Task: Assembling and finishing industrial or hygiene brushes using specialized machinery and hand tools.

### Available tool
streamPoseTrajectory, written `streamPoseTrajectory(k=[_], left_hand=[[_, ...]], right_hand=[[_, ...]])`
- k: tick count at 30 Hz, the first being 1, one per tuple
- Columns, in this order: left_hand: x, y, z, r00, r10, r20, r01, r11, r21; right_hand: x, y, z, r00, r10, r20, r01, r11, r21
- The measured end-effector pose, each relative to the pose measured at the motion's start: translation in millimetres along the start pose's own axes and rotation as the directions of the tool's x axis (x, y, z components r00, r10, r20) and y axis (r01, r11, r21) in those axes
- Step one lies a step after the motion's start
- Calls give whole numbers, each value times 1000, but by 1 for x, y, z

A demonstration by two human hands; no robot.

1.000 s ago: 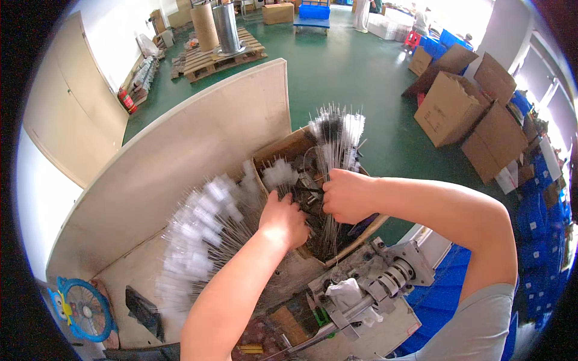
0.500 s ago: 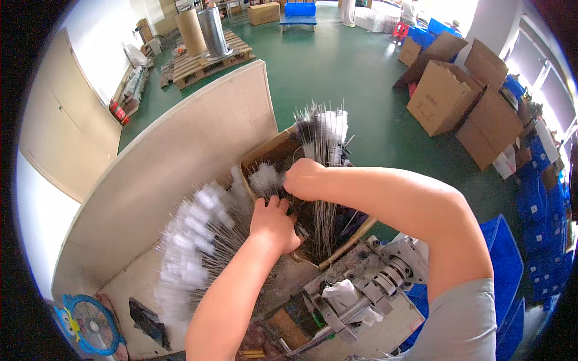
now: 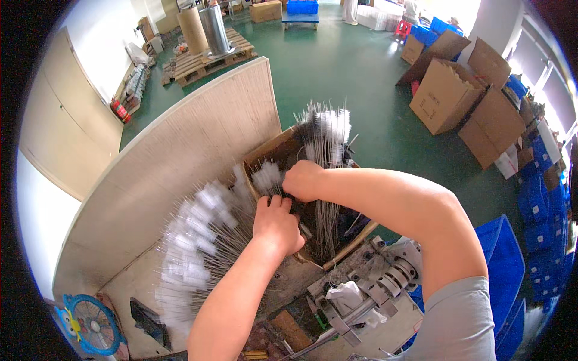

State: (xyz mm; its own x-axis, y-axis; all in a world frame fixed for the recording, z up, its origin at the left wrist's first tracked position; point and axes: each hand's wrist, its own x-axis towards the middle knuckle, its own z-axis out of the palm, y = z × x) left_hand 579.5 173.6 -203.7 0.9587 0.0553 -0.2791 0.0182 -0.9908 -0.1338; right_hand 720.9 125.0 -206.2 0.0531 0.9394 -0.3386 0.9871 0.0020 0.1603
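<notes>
Crowding the cardboard box [image 3: 274, 147] rim, both hands — left hand [image 3: 277, 224], right hand [image 3: 303, 180] — curled around wire brushes [image 3: 325, 129], wooden panel [image 3: 198, 144] close behind.

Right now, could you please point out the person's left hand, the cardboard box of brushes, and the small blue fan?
left hand [image 3: 277, 225], head view, on the back of the hand.
cardboard box [image 3: 274, 147], head view, on its far-left wall.
blue fan [image 3: 93, 325], head view, on its round grille.
</notes>
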Motion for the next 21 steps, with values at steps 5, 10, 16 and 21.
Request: streamPoseTrajectory(k=[5,10,16,21], left_hand=[[0,2,-1,1000,5,6,-5,1000,11],[-1,1,0,1000,11,16,-11,1000,-14],[-2,-1,0,999,4,42,-3,1000,-28],[-3,0,-3,999,2,47,-1,1000,-26]], right_hand=[[1,-2,1,999,-1,38,2,1000,-15],[-7,15,2,999,-37,2,37,999,36],[-22,18,-6,998,-6,66,2,998,63],[-27,13,-5,997,-42,70,38,998,59]])
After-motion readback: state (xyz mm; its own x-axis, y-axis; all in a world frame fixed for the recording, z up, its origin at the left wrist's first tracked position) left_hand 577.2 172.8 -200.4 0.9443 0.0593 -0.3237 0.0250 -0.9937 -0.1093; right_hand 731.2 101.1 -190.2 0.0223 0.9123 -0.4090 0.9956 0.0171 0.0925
